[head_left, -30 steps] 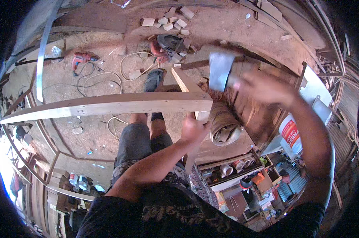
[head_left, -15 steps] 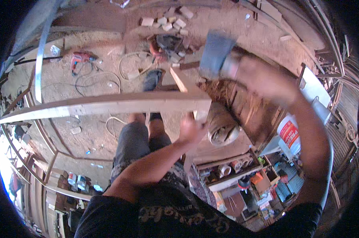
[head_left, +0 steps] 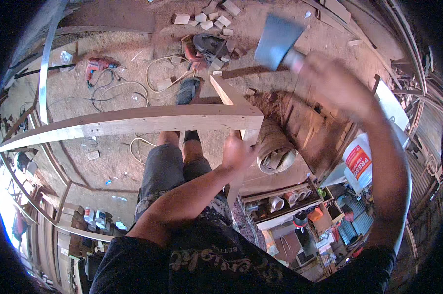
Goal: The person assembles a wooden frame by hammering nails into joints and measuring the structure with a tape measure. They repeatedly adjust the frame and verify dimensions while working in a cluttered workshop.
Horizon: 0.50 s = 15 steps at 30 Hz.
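My left hand [head_left: 237, 154] is closed around a short wooden piece just under the corner of a pale timber frame [head_left: 148, 120]. The frame's long beam stretches away to the left, and another piece angles off beyond the corner. Raised at the upper right, my right hand [head_left: 332, 88] is wrapped round a tool with a broad blue-grey head [head_left: 279, 41]. Motion blurs this hand and tool, so the tool's exact kind is unclear. The head is up beyond the frame's corner, apart from the wood.
A red drill [head_left: 100, 68] and a red-and-black power tool [head_left: 207, 49] lie on the dirt floor with cords. Small wood blocks [head_left: 209, 19] are scattered farther off. A hollow cylinder [head_left: 275, 152] stands by the corner; a white bucket [head_left: 358, 164] is at right.
My right hand and the blue-grey-headed tool have moved up and away from the frame's corner. My left hand keeps its hold, and the frame has barely shifted.
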Each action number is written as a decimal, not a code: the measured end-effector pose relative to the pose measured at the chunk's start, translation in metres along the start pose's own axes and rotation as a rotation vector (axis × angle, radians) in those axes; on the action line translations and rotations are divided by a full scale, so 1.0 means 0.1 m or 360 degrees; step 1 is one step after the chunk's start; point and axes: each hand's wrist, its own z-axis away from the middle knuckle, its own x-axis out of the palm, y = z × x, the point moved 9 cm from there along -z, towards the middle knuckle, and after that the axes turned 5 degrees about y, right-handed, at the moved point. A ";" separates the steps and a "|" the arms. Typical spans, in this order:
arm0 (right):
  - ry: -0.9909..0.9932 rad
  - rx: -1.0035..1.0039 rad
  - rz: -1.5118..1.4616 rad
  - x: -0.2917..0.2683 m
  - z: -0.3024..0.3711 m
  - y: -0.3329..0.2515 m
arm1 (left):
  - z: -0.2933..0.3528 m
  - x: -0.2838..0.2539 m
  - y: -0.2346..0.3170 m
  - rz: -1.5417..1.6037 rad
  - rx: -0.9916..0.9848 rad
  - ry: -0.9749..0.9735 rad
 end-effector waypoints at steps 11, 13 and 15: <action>-0.0768 0.0051 0.0215 0.88 0.14 -0.08 | 0.03 -0.12 -0.01 0.0016 0.0013 0.0011; -0.0273 -0.0182 0.0163 0.33 -0.02 -0.16 | 0.08 -0.05 0.01 -0.0063 0.0041 -0.0035; 0.0145 0.0091 0.0060 -0.14 -0.10 -0.06 | -0.05 -0.04 0.03 -0.0122 -0.0017 -0.0052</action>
